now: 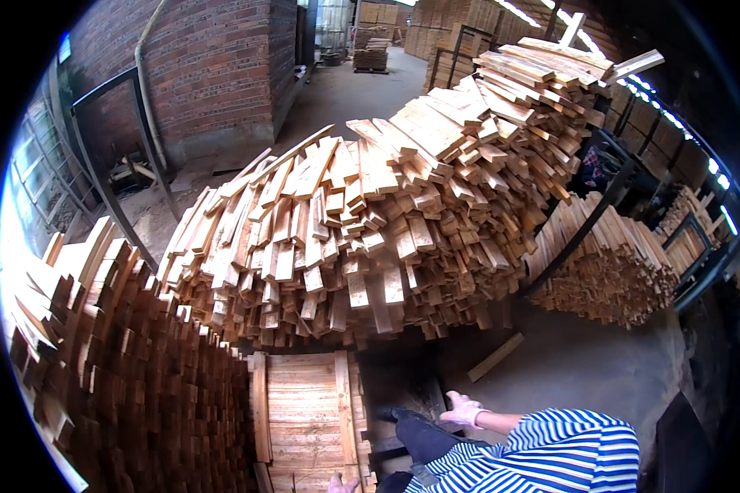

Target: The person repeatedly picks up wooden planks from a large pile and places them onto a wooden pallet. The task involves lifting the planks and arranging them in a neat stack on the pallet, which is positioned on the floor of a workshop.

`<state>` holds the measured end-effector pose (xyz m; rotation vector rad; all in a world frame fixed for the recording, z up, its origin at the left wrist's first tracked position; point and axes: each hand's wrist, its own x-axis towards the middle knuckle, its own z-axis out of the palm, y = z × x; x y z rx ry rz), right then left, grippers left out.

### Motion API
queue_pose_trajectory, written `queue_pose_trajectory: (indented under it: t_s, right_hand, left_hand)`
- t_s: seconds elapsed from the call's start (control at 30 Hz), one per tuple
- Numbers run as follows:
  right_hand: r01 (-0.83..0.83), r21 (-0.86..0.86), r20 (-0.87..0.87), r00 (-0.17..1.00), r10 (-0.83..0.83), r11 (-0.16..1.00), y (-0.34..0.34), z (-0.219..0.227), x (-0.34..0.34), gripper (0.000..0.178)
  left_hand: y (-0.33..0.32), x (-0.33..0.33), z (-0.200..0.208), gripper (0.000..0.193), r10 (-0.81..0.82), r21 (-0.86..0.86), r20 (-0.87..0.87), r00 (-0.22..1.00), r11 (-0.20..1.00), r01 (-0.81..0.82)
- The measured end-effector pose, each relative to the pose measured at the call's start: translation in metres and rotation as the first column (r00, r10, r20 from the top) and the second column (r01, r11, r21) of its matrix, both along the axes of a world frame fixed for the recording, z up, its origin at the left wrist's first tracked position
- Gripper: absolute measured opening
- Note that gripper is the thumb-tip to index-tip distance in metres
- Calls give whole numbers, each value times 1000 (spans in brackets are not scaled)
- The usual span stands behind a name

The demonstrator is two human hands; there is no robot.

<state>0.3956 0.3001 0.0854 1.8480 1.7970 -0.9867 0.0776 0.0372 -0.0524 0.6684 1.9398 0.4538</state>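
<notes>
My right hand (464,409), in a pale pinkish glove, hangs in the air at the lower middle with its fingers spread. It holds nothing and is above the floor near my dark-trousered leg. At the bottom edge, my left hand (343,485) is mostly cut off. Its visible fingers are at the near right corner of a stack of flat wooden slats (302,411), and their grip is hidden. Two narrow wooden strips lie lengthwise across the slats, one along each side.
A tall curved heap of wooden slats (378,222) stands ahead. Another dense pile (164,370) rises at the left. A loose slat (496,357) lies on the floor. At the right are a slanted metal bar (584,230) and a smaller pile (604,263). A brick wall (205,66) stands behind.
</notes>
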Motion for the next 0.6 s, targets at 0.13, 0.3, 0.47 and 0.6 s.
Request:
queue_pose_trajectory:
  t_s: [0.13,0.3,0.47,0.6]
  right_hand:
    - [31,133,-208,978,-3,991,32,23,-5,91]
    - [-81,642,-450,765,461,762,191,110,-101,83]
    - [-208,975,156,895,419,82,478,224,-187,88]
    - [-106,732,16,990,139,673,618,323,-250,96]
  left_hand:
    - [24,-51,-7,83,-90,-4,9,996,996,90]
    - [160,-130,78,79,15,194,-136,991,981,12]
    - [382,-179,228,73,15,606,-226,974,785,128]
    - [550,-228,287,69,35,747,-376,926,603,281]
